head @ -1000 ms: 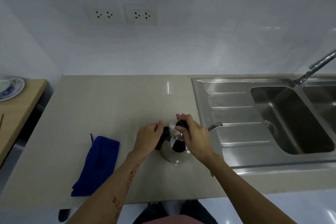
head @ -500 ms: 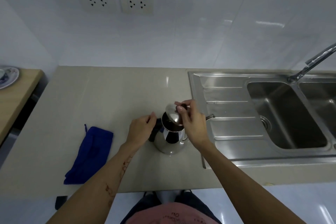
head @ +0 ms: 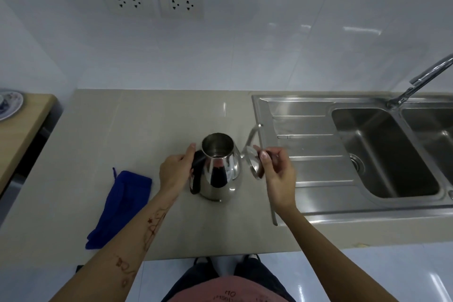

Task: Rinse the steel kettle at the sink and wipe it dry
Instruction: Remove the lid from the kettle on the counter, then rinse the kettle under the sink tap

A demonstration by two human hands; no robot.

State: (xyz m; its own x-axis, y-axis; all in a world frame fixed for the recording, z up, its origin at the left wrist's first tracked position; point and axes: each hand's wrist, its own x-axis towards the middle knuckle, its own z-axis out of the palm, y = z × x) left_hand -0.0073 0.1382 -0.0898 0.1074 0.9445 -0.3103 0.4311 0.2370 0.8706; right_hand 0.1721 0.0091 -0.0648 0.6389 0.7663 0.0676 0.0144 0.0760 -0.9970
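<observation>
The steel kettle (head: 220, 171) stands upright on the beige counter (head: 122, 135), just left of the sink's draining board, its top uncovered and its thin spout pointing toward the sink. My left hand (head: 175, 171) grips the kettle's black handle (head: 197, 174) on its left side. Held on edge in my right hand (head: 277, 174), the round steel lid (head: 253, 165) hangs in the air to the right of the kettle's body. A blue cloth (head: 122, 203) lies crumpled on the counter to the left.
The steel sink (head: 384, 152) has a ribbed draining board (head: 306, 144), two basins and a tap (head: 421, 81) arching in from the right. Two wall sockets (head: 152, 2) sit above the counter. A wooden side table with a patterned plate (head: 9, 105) stands at far left.
My right hand has lifted the lid off the kettle and carried it to the right. The left hand has stayed on the handle.
</observation>
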